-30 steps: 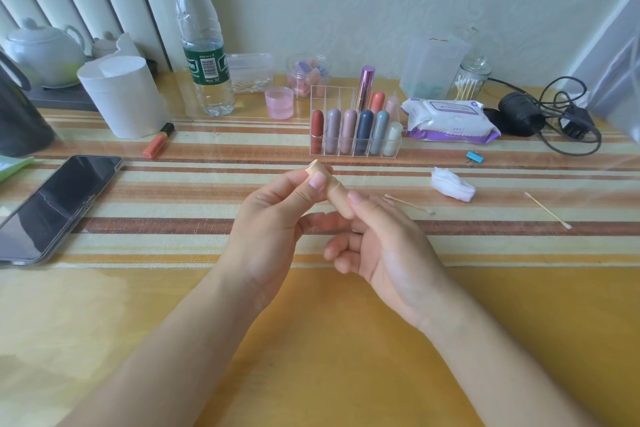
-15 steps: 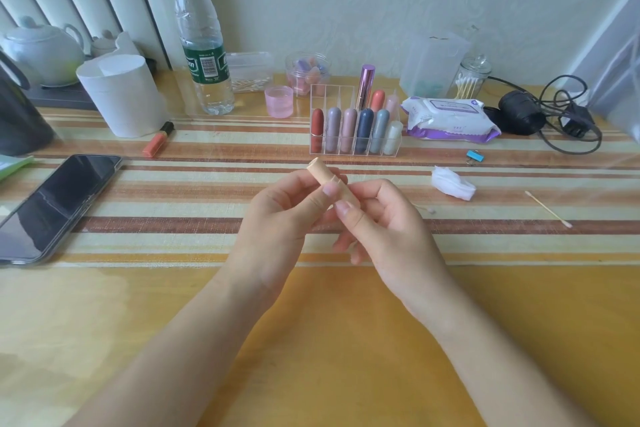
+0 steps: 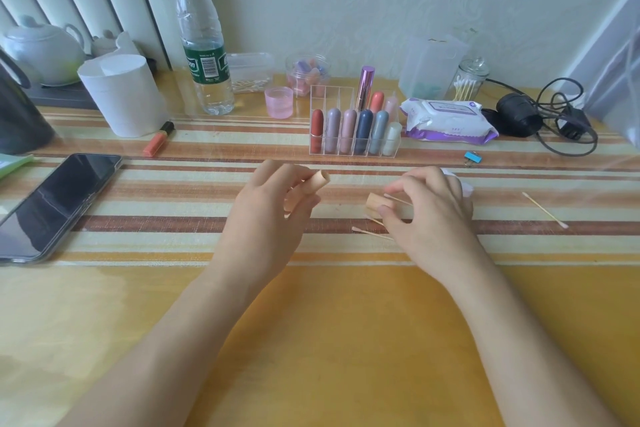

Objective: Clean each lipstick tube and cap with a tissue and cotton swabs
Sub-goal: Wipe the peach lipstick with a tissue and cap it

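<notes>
- A hollow beige piece (image 3: 319, 181) of a lipstick is held in the left hand (image 3: 268, 215) above the striped cloth (image 3: 173, 204), in front of the organiser. Its open round end is turned to the right. The fingers are curled round its length, so most of it is covered.
- Whether this piece is the cap or the tube cannot be told.
- A clear organiser (image 3: 355, 149) is set behind the hands. Six capped lipsticks are stood upright in its front row: red, mauve, pink, dark blue, grey-blue and white.
- A second beige piece (image 3: 375, 204), short and with a flat end shown to the left, is pinched between the thumb and fingers of the right hand (image 3: 431, 218). It is held low over the cloth, apart from the first piece.
- A cotton swab (image 3: 398, 199) is seen just above this piece at the fingertips. Whether it is held or lies on the cloth cannot be made out.
- Two more swabs (image 3: 372, 234) are laid on the cloth beside the right thumb, their far ends hidden beneath the hand.
- A crumpled white tissue (image 3: 464, 185) is largely hidden behind the right hand, and only its edge is seen.
- A single swab (image 3: 543, 210) is laid well apart to the right.
</notes>
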